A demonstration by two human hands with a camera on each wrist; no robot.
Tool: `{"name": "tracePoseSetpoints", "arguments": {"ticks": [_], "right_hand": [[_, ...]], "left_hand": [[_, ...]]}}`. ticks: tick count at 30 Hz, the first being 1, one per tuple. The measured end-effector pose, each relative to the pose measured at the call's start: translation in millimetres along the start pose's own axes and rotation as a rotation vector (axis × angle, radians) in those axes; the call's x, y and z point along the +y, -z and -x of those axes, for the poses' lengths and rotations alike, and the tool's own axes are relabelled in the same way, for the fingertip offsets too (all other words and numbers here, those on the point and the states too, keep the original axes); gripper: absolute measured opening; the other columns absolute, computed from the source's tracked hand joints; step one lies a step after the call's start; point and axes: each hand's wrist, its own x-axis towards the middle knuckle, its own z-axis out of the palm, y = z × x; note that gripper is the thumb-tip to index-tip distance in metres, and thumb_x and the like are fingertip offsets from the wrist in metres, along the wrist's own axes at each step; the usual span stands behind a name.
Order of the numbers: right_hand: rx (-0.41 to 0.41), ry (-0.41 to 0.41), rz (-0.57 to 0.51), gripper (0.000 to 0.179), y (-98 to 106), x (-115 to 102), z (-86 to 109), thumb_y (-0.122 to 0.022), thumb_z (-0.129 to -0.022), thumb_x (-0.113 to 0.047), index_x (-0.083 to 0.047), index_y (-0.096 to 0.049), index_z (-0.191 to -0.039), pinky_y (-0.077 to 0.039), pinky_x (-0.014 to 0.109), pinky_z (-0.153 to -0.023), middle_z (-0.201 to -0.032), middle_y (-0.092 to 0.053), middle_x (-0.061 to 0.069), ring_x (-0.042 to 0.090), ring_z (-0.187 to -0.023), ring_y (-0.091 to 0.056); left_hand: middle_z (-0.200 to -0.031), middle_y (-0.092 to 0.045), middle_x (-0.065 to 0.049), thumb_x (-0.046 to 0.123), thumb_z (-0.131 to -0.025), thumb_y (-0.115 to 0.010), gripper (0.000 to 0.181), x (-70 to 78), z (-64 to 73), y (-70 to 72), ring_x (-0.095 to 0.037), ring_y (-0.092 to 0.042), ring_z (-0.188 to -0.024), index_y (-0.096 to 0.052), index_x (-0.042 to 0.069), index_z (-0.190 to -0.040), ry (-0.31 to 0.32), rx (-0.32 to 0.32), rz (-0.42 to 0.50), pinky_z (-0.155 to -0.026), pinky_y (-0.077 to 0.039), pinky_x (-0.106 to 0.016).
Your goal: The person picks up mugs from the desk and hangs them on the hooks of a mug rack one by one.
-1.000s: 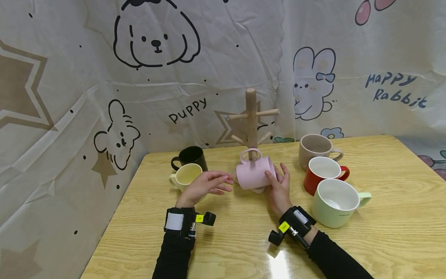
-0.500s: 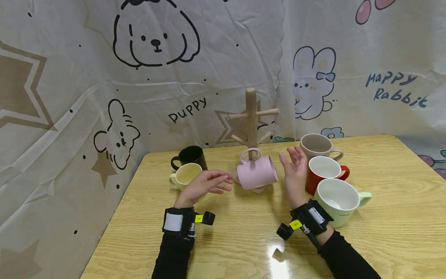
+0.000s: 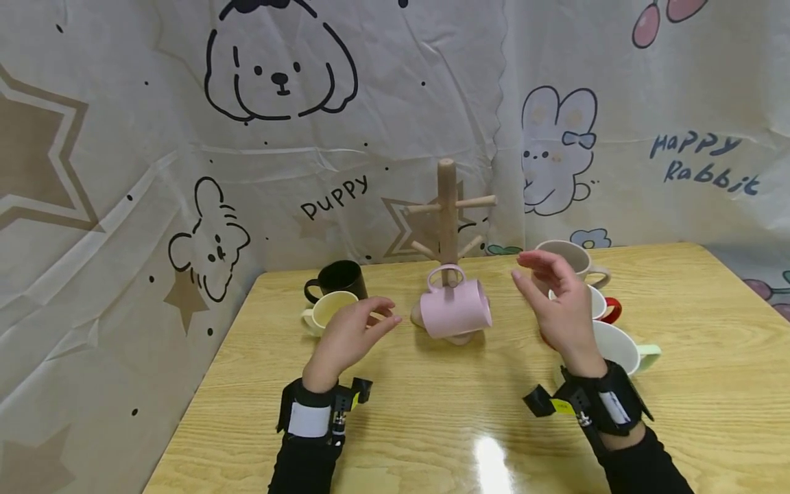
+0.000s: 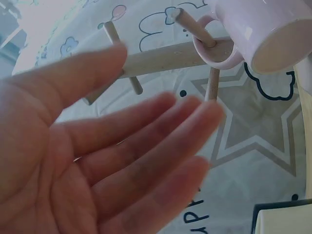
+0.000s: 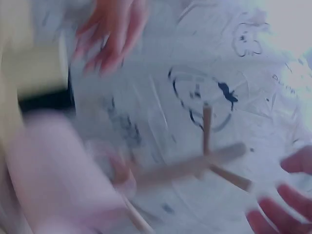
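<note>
A pink mug (image 3: pixel 455 310) hangs on its side, its handle over a low front peg of the wooden mug tree (image 3: pixel 447 206); the left wrist view shows the peg (image 4: pixel 192 27) through the handle. To the left of this mug, my left hand (image 3: pixel 348 336) hovers with fingers loosely extended, holding nothing, in front of a pale yellow mug (image 3: pixel 330 310). On the other side, my right hand (image 3: pixel 563 315) is raised and holds nothing, its fingers gently bent. It partly hides a red mug (image 3: pixel 597 302) and a light green mug (image 3: pixel 617 346).
Behind the yellow mug stands a black mug (image 3: pixel 347 278). A beige mug (image 3: pixel 566 255) is at the back right, partly behind my right hand. All stand on the wood-grain table (image 3: pixel 426 425), with a printed cloth (image 3: pixel 382 82) hanging behind. Blur softens the right wrist view.
My right hand has let go of the pink mug and moved right, towards the other mugs. The pink mug stays hanging. My left hand has shifted slightly and its fingers have bent a little.
</note>
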Motion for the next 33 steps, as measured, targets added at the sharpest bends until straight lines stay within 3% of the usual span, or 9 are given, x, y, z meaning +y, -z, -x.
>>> {"name": "tracePoseSetpoints", "arguments": {"ticks": [2, 4, 6, 8, 10, 13, 20, 26, 33], "right_hand": [[-0.003, 0.146, 0.19, 0.027, 5, 1, 0.2, -0.065, -0.085, -0.013, 0.0, -0.06, -0.109, -0.042, 0.011, -0.072, -0.101, -0.066, 0.012, 0.001, -0.086, -0.056], [-0.059, 0.224, 0.342, 0.023, 10, 1, 0.5, -0.068, -0.083, -0.012, -0.001, -0.063, -0.103, -0.044, 0.018, -0.065, -0.09, -0.069, 0.012, 0.009, -0.077, -0.059], [-0.168, 0.233, 0.432, 0.023, 14, 2, 0.9, -0.069, -0.082, -0.014, -0.002, -0.064, -0.101, -0.047, 0.027, -0.062, -0.086, -0.069, 0.011, 0.018, -0.074, -0.061], [-0.292, 0.179, 0.483, 0.026, 16, 3, 1.4, -0.068, -0.083, -0.02, -0.003, -0.063, -0.103, -0.05, 0.036, -0.066, -0.087, -0.069, 0.009, 0.022, -0.076, -0.063], [-0.378, 0.123, 0.507, 0.029, 17, 4, 1.2, -0.067, -0.084, -0.023, -0.003, -0.063, -0.104, -0.051, 0.04, -0.071, -0.089, -0.069, 0.009, 0.024, -0.081, -0.064], [-0.42, 0.09, 0.54, 0.031, 18, 7, 0.0, -0.068, -0.083, -0.025, -0.003, -0.064, -0.104, -0.051, 0.039, -0.07, -0.088, -0.069, 0.009, 0.024, -0.081, -0.064], [-0.447, 0.093, 0.566, 0.031, 21, 9, -4.3, -0.068, -0.083, -0.027, -0.003, -0.064, -0.102, -0.051, 0.035, -0.066, -0.085, -0.068, 0.008, 0.02, -0.077, -0.063], [-0.493, 0.048, 0.585, 0.035, 22, 10, -3.3, -0.067, -0.083, -0.03, -0.004, -0.062, -0.106, -0.05, 0.033, -0.065, -0.087, -0.068, 0.008, 0.019, -0.076, -0.062], [-0.488, 0.043, 0.593, 0.036, 20, 11, -2.6, -0.068, -0.082, -0.03, -0.004, -0.062, -0.107, -0.051, 0.034, -0.066, -0.088, -0.068, 0.008, 0.019, -0.078, -0.062]], "left_hand": [[-0.102, -0.068, -0.007, 0.03, -0.088, -0.061, 0.035, 3.9, 1.6, -0.7, -0.023, -0.066, -0.088, -0.062, 0.007, -0.114, 0.008, 0.058, -0.065, -0.072, -0.053, -0.036], [-0.101, -0.068, -0.006, 0.031, -0.088, -0.061, 0.035, 6.9, 2.3, -2.2, -0.022, -0.066, -0.087, -0.062, 0.008, -0.114, 0.009, 0.091, -0.127, -0.069, -0.053, -0.035], [-0.099, -0.068, -0.006, 0.033, -0.087, -0.062, 0.036, 8.6, 3.3, -3.8, -0.021, -0.066, -0.085, -0.062, 0.008, -0.113, 0.01, 0.085, -0.198, -0.065, -0.052, -0.033], [-0.097, -0.069, -0.006, 0.034, -0.087, -0.062, 0.035, 10.1, 4.8, -5.2, -0.02, -0.066, -0.08, -0.063, 0.008, -0.11, 0.007, 0.04, -0.272, -0.063, -0.052, -0.032], [-0.095, -0.069, -0.006, 0.035, -0.085, -0.063, 0.035, 10.5, 6.5, -6.5, -0.02, -0.065, -0.077, -0.064, 0.008, -0.108, 0.006, -0.019, -0.324, -0.061, -0.051, -0.031], [-0.094, -0.07, -0.006, 0.036, -0.084, -0.065, 0.036, 12.4, 7.7, -7.7, -0.021, -0.065, -0.076, -0.065, 0.009, -0.107, 0.008, -0.064, -0.347, -0.061, -0.051, -0.031], [-0.093, -0.069, -0.006, 0.036, -0.082, -0.067, 0.035, 16.9, 6.7, -8.1, -0.02, -0.065, -0.075, -0.065, 0.01, -0.106, 0.005, -0.043, -0.332, -0.06, -0.05, -0.03], [-0.094, -0.069, -0.007, 0.036, -0.083, -0.066, 0.036, 15.3, 6.7, -9.8, -0.021, -0.065, -0.077, -0.065, 0.009, -0.106, 0.022, -0.069, -0.33, -0.061, -0.05, -0.031], [-0.095, -0.069, -0.007, 0.037, -0.082, -0.066, 0.037, 14.3, 6.8, -10.3, -0.022, -0.065, -0.078, -0.065, 0.009, -0.106, 0.019, -0.075, -0.339, -0.062, -0.051, -0.032]]}}
